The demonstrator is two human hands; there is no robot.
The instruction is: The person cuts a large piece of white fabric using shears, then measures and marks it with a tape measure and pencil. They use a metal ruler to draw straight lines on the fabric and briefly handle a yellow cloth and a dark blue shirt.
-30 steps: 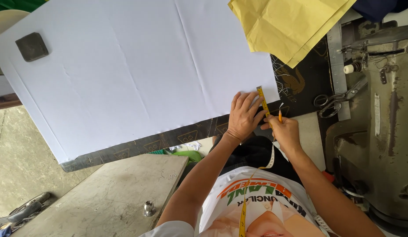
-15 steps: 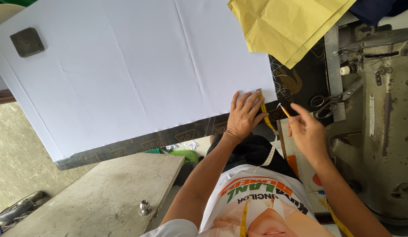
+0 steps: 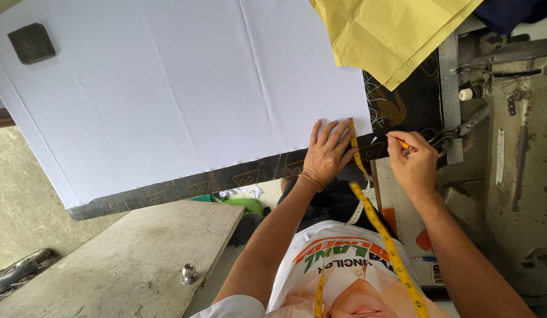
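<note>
Right now one white sheet (image 3: 167, 100) is lying across the counter (image 3: 185, 188), its corner at 3 o'clock. The left hand (image 3: 327, 154) is spreading flat, pressing one yellow tape measure (image 3: 379, 224) against that edge. The right hand (image 3: 412, 162) is pinching one orange pencil (image 3: 403, 143), just beside the corner at 3 o'clock. One yellow cloth (image 3: 391, 35) is overhanging at 1 o'clock; one dark weight (image 3: 31, 42) is sitting at 10 o'clock, leaving wide open sheet between.

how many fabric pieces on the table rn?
2 clearly laid out: the white fabric spread across most of the table, left hand pressing its near right corner, and the yellow fabric folded at the top right. A dark blue piece at the far corner may be a third.
</note>
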